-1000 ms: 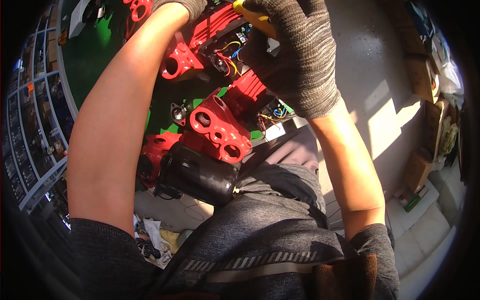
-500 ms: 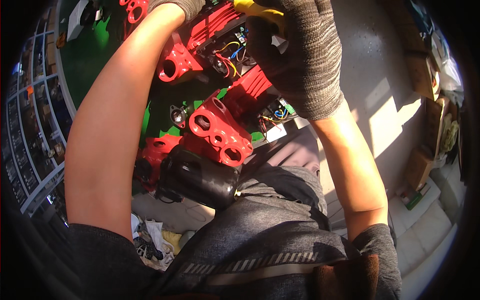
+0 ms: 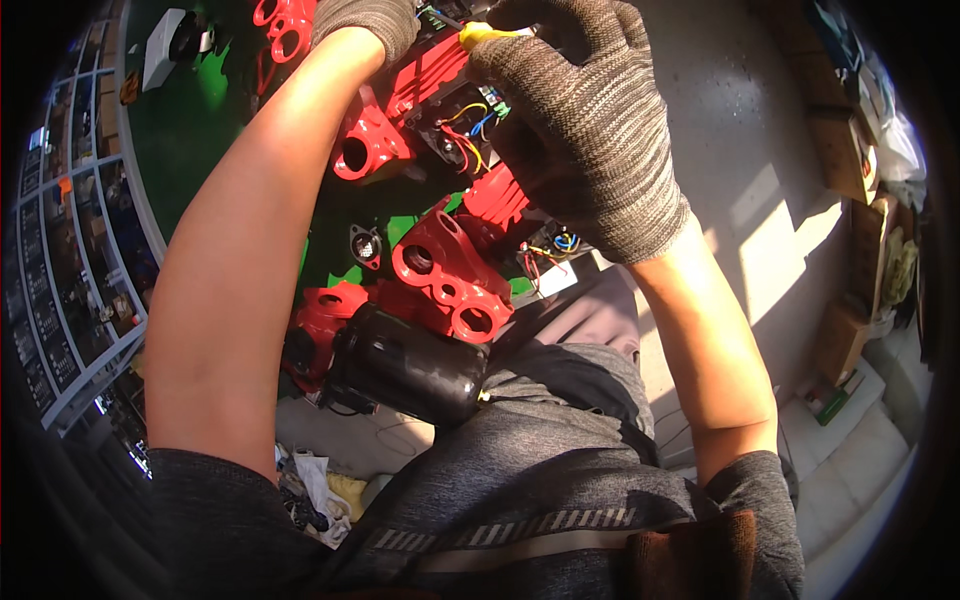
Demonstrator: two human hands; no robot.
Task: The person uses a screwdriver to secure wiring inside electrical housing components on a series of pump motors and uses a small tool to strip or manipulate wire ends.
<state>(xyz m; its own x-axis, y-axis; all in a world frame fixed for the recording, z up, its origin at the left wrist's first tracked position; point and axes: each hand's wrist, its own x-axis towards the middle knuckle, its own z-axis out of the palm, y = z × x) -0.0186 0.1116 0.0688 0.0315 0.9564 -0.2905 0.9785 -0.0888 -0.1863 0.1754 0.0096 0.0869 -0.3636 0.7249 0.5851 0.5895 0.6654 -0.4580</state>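
Observation:
My right hand (image 3: 605, 135), in a grey-brown knit glove, is closed around the yellow handle of a screwdriver (image 3: 484, 35). The screwdriver's thin shaft points left, toward the far red machine near the top edge. My left hand (image 3: 368, 22), gloved alike, is by that machine; its fingers are hidden, so its grip cannot be told. Below the hands lies a red finned housing (image 3: 425, 78) with an open black compartment (image 3: 452, 135) showing yellow, red and blue wires. A red casting with a round opening (image 3: 370, 142) sits beside it.
Nearer stand another red casting with several round holes (image 3: 450, 265), a black cylinder (image 3: 410, 365), a small metal flange (image 3: 366, 246) and a second wired compartment (image 3: 550, 248). All are on a green table (image 3: 190, 150). Shelving (image 3: 75, 210) is at left, cardboard boxes (image 3: 845, 150) at right.
The table and its parts have shifted slightly right and down in the picture. My right hand has tilted and its screwdriver's shaft now shows. The left hand shows a little more.

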